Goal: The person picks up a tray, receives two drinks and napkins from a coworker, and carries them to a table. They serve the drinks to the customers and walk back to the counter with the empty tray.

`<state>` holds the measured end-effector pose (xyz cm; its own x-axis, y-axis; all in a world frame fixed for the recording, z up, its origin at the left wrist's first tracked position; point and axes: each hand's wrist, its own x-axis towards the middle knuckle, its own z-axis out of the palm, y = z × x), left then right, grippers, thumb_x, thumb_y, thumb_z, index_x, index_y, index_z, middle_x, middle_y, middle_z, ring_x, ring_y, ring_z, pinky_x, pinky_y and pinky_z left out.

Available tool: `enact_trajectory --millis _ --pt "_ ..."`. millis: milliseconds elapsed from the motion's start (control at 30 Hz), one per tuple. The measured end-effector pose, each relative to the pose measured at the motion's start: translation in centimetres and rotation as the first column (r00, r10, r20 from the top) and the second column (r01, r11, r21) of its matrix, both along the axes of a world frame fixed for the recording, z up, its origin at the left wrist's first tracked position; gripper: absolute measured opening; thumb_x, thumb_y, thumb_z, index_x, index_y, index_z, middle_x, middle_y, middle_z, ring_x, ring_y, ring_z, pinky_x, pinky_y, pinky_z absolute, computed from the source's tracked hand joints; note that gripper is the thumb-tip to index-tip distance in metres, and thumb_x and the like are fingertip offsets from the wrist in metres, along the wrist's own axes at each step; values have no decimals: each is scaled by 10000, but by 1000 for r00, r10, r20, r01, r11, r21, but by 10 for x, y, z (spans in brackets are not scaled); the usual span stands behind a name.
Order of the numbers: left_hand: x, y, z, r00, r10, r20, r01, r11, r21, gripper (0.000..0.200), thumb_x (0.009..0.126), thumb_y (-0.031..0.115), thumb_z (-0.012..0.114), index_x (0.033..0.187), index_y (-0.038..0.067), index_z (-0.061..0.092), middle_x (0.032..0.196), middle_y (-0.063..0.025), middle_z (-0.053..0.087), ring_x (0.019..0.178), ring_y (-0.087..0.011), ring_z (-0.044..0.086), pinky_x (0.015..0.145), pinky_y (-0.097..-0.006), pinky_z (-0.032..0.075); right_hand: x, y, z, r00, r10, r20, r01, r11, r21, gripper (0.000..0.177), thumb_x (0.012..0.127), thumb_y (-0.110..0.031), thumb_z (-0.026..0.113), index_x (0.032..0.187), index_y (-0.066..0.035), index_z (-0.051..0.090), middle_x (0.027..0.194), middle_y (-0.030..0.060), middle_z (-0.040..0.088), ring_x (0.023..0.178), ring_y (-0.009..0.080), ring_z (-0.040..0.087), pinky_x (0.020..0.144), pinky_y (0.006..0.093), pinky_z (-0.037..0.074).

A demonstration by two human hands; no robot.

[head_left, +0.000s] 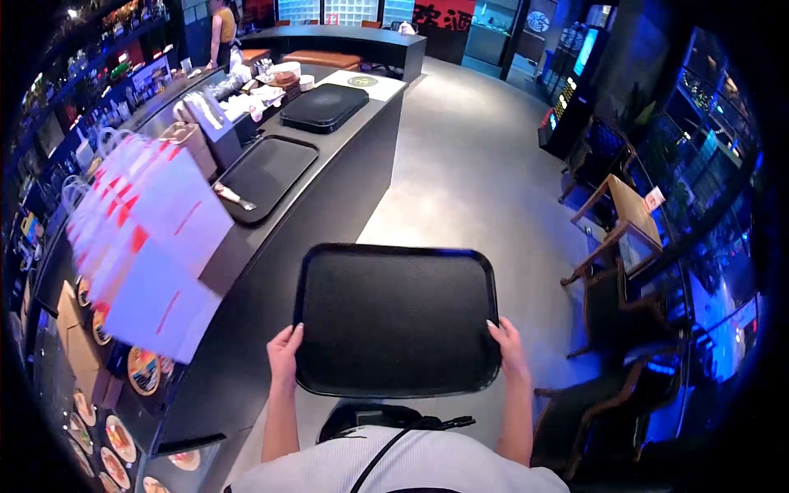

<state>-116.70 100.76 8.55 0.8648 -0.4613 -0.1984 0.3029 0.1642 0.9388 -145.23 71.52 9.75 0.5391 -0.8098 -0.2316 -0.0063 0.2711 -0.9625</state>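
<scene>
A black rectangular tray (398, 320) is held level in front of my body, with nothing on it. My left hand (285, 349) grips its left edge, thumb on the rim, and my right hand (507, 343) holds the right edge the same way. On the dark counter to the left lies another black tray (267, 177) with a small wrapped item (234, 197) at its near corner. Farther along the counter sits a stack of black trays (325, 107).
White and red paper bags (148, 238) stand on the counter at the left. A person (222, 37) is behind the counter. A wooden table (631, 212) and dark chairs (604, 308) line the right side. Grey floor (468, 164) runs between.
</scene>
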Motion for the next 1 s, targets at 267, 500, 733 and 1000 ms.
enact_trajectory --millis 267,500,733,1000 --pt "161 -289 17 995 29 93 -37 995 92 210 879 111 566 985 -56 634 841 -15 622 716 -56 541 645 -182 428 155 -263 -7 993 -95 69 97 995 -35 197 888 -143 543 1011 7 574 896 27 613 801 91 559 715 234 443" --pt "275 -555 1 995 -89 38 88 996 31 242 862 145 591 1017 -37 628 842 -11 625 695 -69 537 648 -206 432 237 -476 -2 955 -269 121 263 963 64 186 903 -152 511 1000 -11 585 881 8 605 768 87 558 705 224 441" --pt "362 -763 -24 988 148 42 -150 987 52 230 852 94 595 1030 -49 625 899 -18 633 782 -72 544 727 -201 434 392 -762 -35 996 -84 13 84 996 22 275 894 -198 540 1078 1 585 920 5 613 795 84 559 716 230 445" --pt "474 -897 -21 785 619 -20 -619 785 28 190 884 141 559 934 -26 634 791 47 564 698 -35 475 638 -194 384 707 -990 -26 911 395 -117 -411 888 -204 395 886 -255 562 1150 36 528 1015 65 614 904 118 555 829 245 418"
